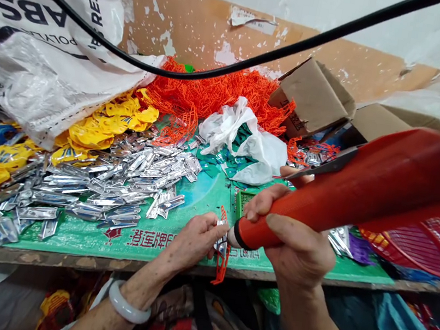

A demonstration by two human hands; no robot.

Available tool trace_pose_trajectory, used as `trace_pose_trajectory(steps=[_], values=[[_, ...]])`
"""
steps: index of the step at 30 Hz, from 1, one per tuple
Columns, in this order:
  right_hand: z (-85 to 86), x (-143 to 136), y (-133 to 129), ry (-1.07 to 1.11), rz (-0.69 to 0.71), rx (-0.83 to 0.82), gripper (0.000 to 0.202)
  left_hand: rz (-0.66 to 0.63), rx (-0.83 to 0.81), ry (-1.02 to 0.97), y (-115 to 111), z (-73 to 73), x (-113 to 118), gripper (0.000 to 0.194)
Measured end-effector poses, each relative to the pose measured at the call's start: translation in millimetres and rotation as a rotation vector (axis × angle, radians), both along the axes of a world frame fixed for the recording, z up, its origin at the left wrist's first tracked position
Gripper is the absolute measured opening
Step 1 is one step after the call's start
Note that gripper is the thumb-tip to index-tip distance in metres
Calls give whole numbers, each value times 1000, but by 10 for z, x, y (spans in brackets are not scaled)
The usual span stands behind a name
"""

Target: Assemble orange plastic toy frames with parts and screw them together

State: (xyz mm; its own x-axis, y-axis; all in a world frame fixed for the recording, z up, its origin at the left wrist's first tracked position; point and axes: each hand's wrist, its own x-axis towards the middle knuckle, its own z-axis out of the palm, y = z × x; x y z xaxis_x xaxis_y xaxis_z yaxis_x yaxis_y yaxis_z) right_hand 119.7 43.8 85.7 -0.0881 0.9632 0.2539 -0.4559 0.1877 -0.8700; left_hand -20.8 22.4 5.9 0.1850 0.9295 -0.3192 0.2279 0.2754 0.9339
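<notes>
My left hand (201, 239) pinches a small orange plastic frame (220, 272) with a silver metallic piece (222, 234) lying over it, near the table's front edge. My right hand (299, 247) is wrapped round a red electric screwdriver (348, 190), which tilts down to the left. Its pale nose meets the silver piece beside my left fingertips; the bit itself cannot be made out. A pile of silver plastic parts (118, 183) lies left of my hands. Just behind the screwdriver's nose sits a small green basket (242, 201), partly hidden by my right fingers.
Orange frames (213, 98) heap up at the back, with a white plastic bag (263, 149) of green parts before them. Yellow shells (106, 120) lie under a large white sack (43, 78). Cardboard boxes (314, 99) stand back right. A black cable (216, 79) crosses overhead.
</notes>
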Motion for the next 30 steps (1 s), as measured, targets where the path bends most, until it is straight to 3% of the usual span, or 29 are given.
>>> trace_pose_trajectory(steps=[11,19,26,30], values=[[-11,5,-9,-249,-15,53,17,2,23,-40,-1,4,14,26],[4,-3,-39,-262,35,103,23,73,-14,-40,2,77,29,27],[-53,-12,-47,-295,10,89,29,69,-6,-74,-8,43,41,30],[-45,-44,-37,-322,-8,120,22,84,9,-81,-16,-7,60,31]])
